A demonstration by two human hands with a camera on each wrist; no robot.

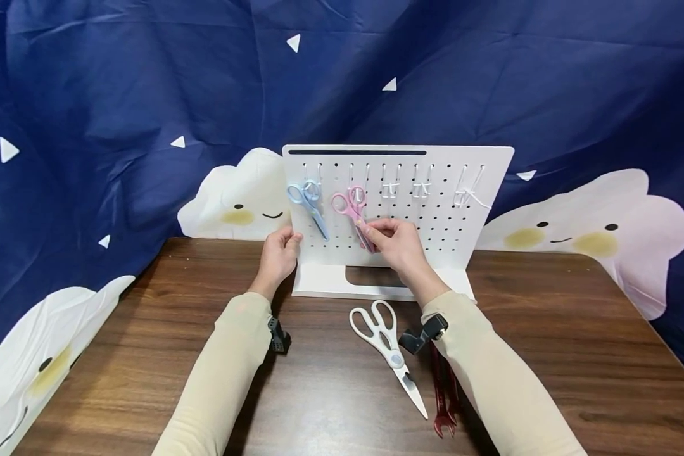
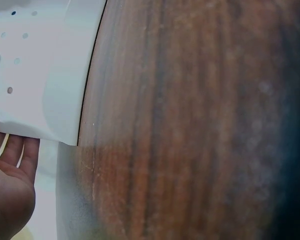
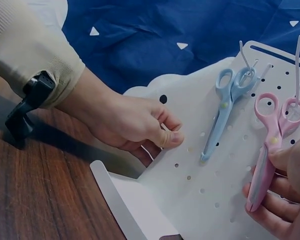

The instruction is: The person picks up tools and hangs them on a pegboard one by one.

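Observation:
A white pegboard [image 1: 410,228] stands upright on its base, with wire hooks along its upper part. My left hand [image 1: 279,253] grips the board's left edge, thumb at the front and fingers behind it, as the left wrist view [image 2: 12,180] partly shows. Pink scissors [image 1: 351,206] hang with one handle loop over a hook, and my right hand [image 1: 399,247] pinches their blades between thumb and fingers. To their left, blue scissors [image 3: 222,110] hang from another hook, blades down. In the right wrist view, the pink scissors [image 3: 270,145] tilt slightly, handles up.
White kitchen scissors [image 1: 390,351] lie on the wooden table [image 1: 205,380] in front of the board. Dark red wrenches [image 1: 443,405] lie partly under the right forearm. More wire hooks [image 1: 422,189] are on the board's right half. Behind hangs a blue cloth [image 1: 148,76].

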